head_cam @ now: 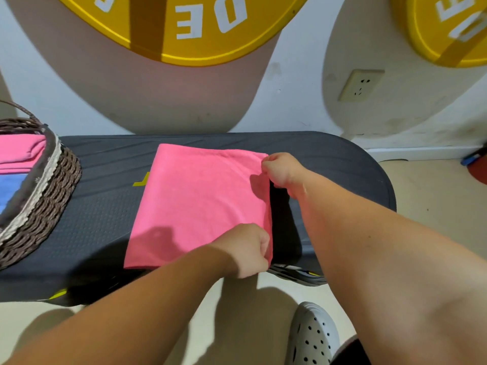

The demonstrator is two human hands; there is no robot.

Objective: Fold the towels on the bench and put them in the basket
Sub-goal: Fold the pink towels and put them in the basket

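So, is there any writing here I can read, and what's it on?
"DE": white letters on the large yellow disc on the wall; its other letters are cut off.
Right yellow disc: letters cut off, unreadable.
Bench: yellow mark half under the pink towel, unreadable.

Likely a gym: under the hands (245, 248) lies a dark padded exercise surface (105, 206) with yellow markings; beyond the hands, 2 huge yellow weight-plate-like discs (184, 27) with white letters sit on the white wall (297, 75).

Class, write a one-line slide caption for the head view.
Left hand and right hand pinch a pink cloth towel on a dark padded bench, brown woven basket alongside.
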